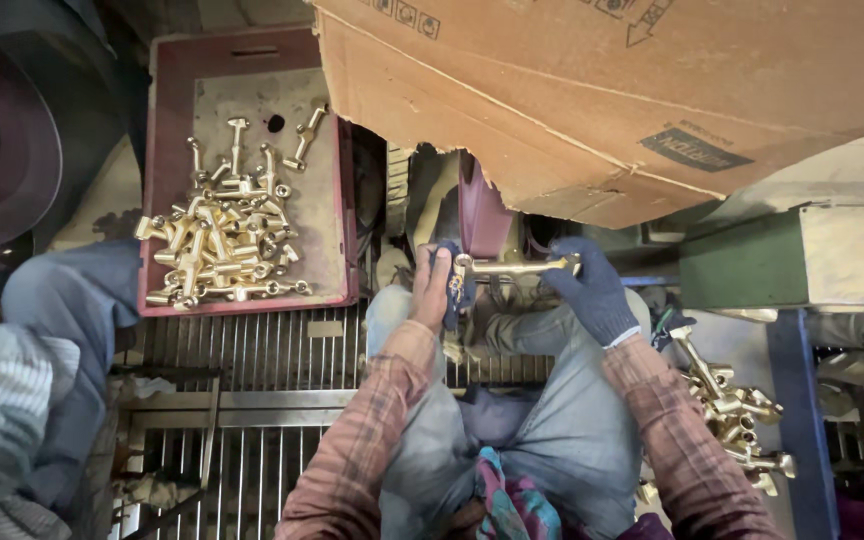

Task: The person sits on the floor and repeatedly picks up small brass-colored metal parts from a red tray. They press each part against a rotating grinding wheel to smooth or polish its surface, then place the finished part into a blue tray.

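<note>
Person sitting over a metal grate, left hand (434, 288) and gloved right hand (592, 290) both gripping a brass fitting (517, 266) held level between them above the knees — red tray (167, 150) of brass fittings lying at left.

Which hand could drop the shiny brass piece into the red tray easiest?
Probably the left hand: it holds the brass piece on the red tray's side. The gloved right hand is farther away.

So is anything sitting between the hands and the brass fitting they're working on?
No. The brass fitting is already held at both ends: the left hand grips one end through a dark cloth, and the gloved right hand grips the other. Only cloth and glove lie between skin and metal.
</note>
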